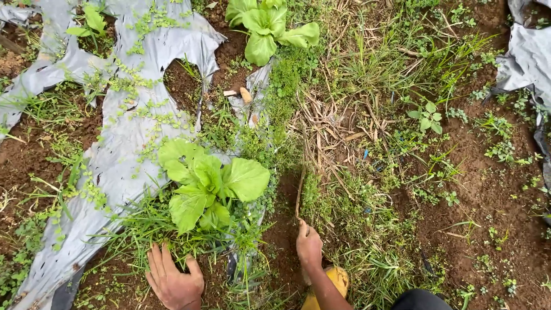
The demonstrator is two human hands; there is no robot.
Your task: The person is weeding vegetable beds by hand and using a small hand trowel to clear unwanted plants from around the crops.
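Observation:
My left hand (173, 279) lies flat with fingers apart on grass and weeds just below a leafy green plant (208, 186) that grows through a hole in grey plastic mulch (123, 135). To its right, my right hand (309, 248) is closed around the lower end of a thin brown stick (299, 192), which points up across dark bare soil (285, 229) beside the plant. What the stick's far end touches is hidden in the weeds.
A second leafy plant (265, 26) grows at the top. Dry straw and grass (338, 132) cover the middle strip. More grey plastic (528, 57) lies at the right edge. A yellow boot (337, 279) shows under my right forearm.

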